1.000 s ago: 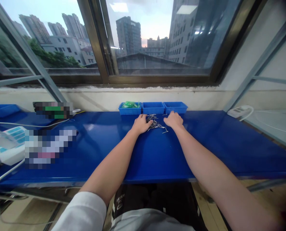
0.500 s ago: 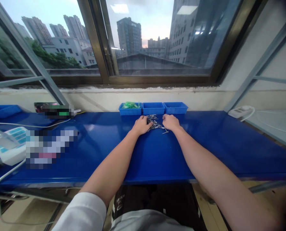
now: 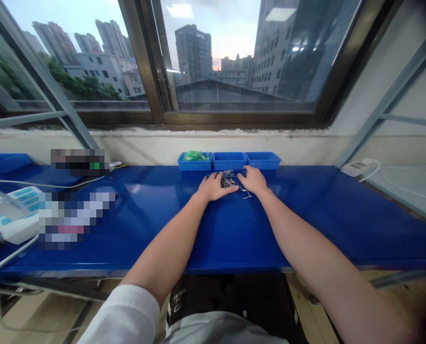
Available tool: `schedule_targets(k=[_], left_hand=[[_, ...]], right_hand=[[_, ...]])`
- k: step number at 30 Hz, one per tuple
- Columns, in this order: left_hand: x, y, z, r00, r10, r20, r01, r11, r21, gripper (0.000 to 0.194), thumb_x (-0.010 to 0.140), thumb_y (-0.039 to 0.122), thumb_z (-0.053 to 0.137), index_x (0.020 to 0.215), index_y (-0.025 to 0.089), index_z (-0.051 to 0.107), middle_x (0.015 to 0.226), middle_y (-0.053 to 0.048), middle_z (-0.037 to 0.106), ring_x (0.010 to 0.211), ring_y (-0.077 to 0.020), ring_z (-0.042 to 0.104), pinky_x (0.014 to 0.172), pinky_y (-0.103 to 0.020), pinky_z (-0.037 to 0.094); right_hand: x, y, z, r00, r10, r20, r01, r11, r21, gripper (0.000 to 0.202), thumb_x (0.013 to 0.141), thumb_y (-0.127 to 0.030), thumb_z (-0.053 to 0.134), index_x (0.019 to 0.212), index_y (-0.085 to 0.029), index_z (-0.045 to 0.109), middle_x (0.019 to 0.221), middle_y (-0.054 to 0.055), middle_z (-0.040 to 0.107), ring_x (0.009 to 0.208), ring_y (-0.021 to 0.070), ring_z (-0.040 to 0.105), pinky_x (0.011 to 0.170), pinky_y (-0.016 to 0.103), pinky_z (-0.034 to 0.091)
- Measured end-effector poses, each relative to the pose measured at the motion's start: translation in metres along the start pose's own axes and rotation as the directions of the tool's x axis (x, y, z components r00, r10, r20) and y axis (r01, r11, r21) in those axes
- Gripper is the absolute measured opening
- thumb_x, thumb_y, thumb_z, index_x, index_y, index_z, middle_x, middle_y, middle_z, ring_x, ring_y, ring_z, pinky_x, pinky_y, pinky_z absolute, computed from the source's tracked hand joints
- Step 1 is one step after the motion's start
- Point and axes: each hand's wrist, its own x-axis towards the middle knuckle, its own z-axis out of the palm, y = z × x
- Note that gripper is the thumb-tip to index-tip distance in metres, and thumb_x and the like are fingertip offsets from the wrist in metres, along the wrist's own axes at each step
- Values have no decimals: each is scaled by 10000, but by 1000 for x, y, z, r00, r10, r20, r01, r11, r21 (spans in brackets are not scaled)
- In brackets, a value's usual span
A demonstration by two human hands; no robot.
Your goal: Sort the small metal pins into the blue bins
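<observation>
Many thin, silvery metal pins point(image 3: 228, 182) lie jumbled between a spread left hand point(image 3: 213, 187) and spread right hand point(image 3: 255, 180).

I view three bins point(image 3: 229, 164) in a row at the far edge of the table point(image 3: 144, 229), packets point(image 3: 196, 155) in the left one. Nails point(image 3: 228, 182) lie nearer, between left hand point(image 3: 213, 187) and right hand point(image 3: 255, 180).

Single wide view from a camera worn on the person's head, facing forward and angled down across a blue table point(image 3: 234, 239). The wearer's dark trousers point(image 3: 230, 298) lie nearest the lens, at six o'clock. The left hand point(image 3: 213, 188) and right hand point(image 3: 255, 181) are farther off, near the centre. A window point(image 3: 234, 100) stretches behind, from ten to one o'clock.
</observation>
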Motion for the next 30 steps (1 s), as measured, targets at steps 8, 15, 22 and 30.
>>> schedule_targets(k=[8, 15, 22, 30], left_hand=[[-3, 3, -1, 998, -4, 68, 2, 999, 34, 1076, 601, 863, 427, 1413, 166, 317, 1488, -180, 277, 1379, -347, 227, 1116, -492, 160], [-1, 8, -4, 997, 10, 74, -8, 1000, -25, 1043, 624, 850, 424, 1395, 153, 343, 1481, -175, 298, 1355, -343, 289, 1090, -429, 264], [3, 6, 1, 995, 93, 34, -90, 993, -82, 958, 662, 795, 470, 1358, 141, 394, 1395, -168, 433, 1284, -326, 408, 1035, -393, 352], [5, 4, 3, 993, 120, -16, -121, 990, -78, 939, 651, 781, 508, 1321, 126, 437, 1346, -182, 473, 1219, -319, 475, 1004, -383, 387]], right_hand=[[1, -1, 8, 992, -72, 100, 80, 994, -81, 486, 853, -515, 430, 1136, -177, 635, 1149, 168, 558, 1088, 326, 501, 903, 441, 394], [2, 2, 5, 981, -162, 108, 152, 984, 93, 257, 836, -359, 525, 938, -214, 710, 978, 77, 683, 901, 197, 616, 790, 278, 443], [4, -2, 8, 981, -164, 105, 141, 970, 198, 163, 761, -260, 568, 805, -217, 719, 809, 27, 714, 779, 164, 638, 715, 233, 444], [5, -7, 11, 988, -152, 8, 147, 966, 211, 245, 822, -270, 484, 868, -204, 715, 909, 48, 703, 885, 173, 621, 819, 247, 420]])
